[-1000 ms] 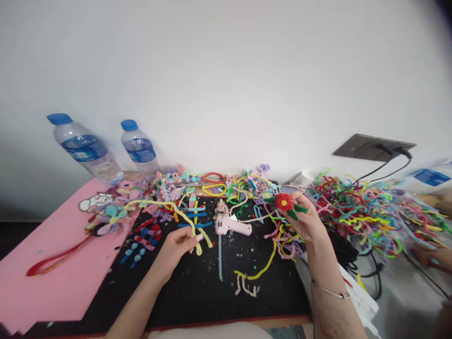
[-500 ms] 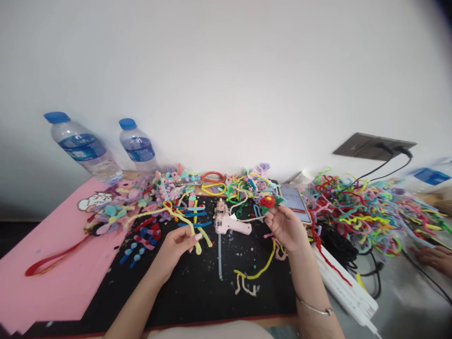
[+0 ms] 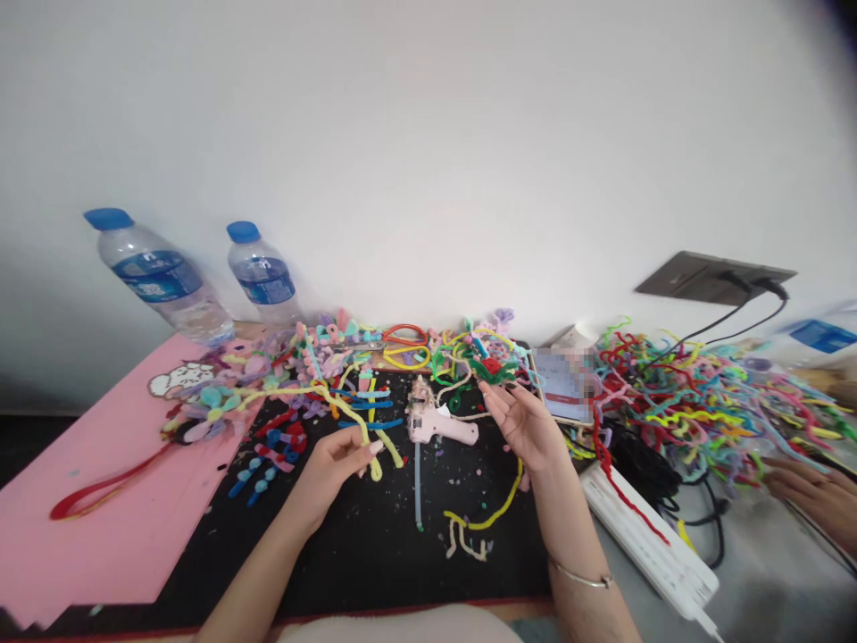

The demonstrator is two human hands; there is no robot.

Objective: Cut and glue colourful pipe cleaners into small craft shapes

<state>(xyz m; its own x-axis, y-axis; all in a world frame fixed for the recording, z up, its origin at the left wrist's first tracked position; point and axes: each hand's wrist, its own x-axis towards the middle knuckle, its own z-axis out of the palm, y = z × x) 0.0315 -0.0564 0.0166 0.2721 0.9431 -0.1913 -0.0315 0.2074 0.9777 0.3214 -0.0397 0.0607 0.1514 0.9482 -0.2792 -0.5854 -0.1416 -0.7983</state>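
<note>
My left hand (image 3: 352,455) pinches a pale yellow fuzzy stem (image 3: 373,436) whose long end runs left over the craft pile. To the right, my right hand (image 3: 519,424) is raised with its fingers apart, palm partly up. A red flower with green leaves (image 3: 492,368) is just beyond its fingertips, and no object shows in the palm. Between the hands a pink glue gun (image 3: 443,427) lies on the black mat (image 3: 375,554), a glue stick pointing down from it. Nearer the front edge are a yellow stem (image 3: 499,512) and short cream pieces (image 3: 469,543).
Two water bottles (image 3: 161,277) stand at the back left by pink sheets (image 3: 120,446). Scissors (image 3: 405,336) lie at the back. On the right are a tablet (image 3: 562,384), a stem heap (image 3: 689,402), a power strip (image 3: 653,540) and another person's hand (image 3: 817,491).
My right hand has opened and the red flower has moved from its fingertips to the pile behind. The tablet has shifted slightly. The other person's hand has moved left.
</note>
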